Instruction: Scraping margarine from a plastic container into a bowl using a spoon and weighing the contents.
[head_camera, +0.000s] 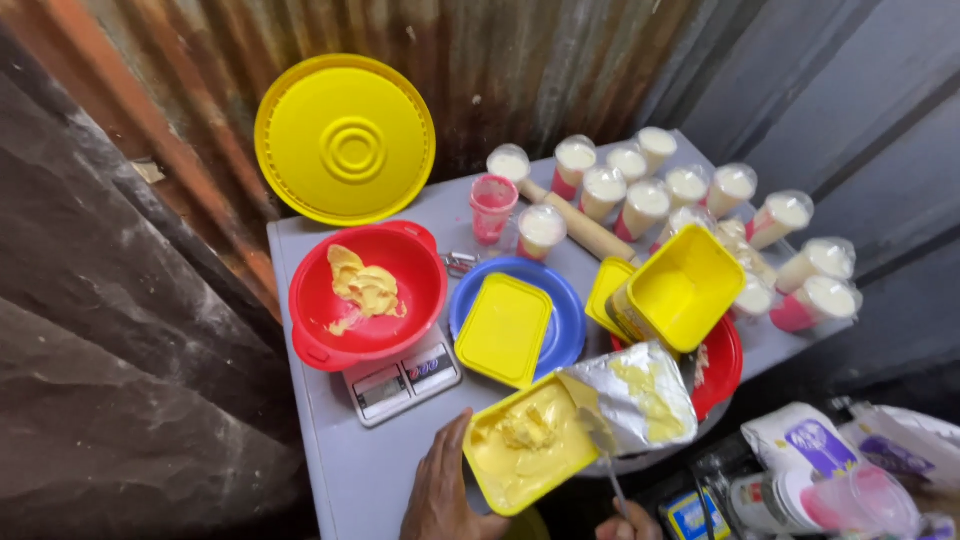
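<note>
Yellow margarine tub (525, 455): gripped by left hand (440, 495); spoon (603, 445) held closed in right hand (628, 524). Red bowl (367, 292) on scale (402, 378) behind tub.

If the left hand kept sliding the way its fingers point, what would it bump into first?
The left hand points up the grey table, beside the yellow tub it steadies. Straight ahead, it would probably meet the kitchen scale under the red bowl first.

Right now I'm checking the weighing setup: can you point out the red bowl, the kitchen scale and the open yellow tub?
red bowl (400, 262): head view, bare inner wall right of the yellow spread.
kitchen scale (402, 379): head view, front panel.
open yellow tub (525, 450): head view, spread inside, left hand (440, 495) beside it.
</note>
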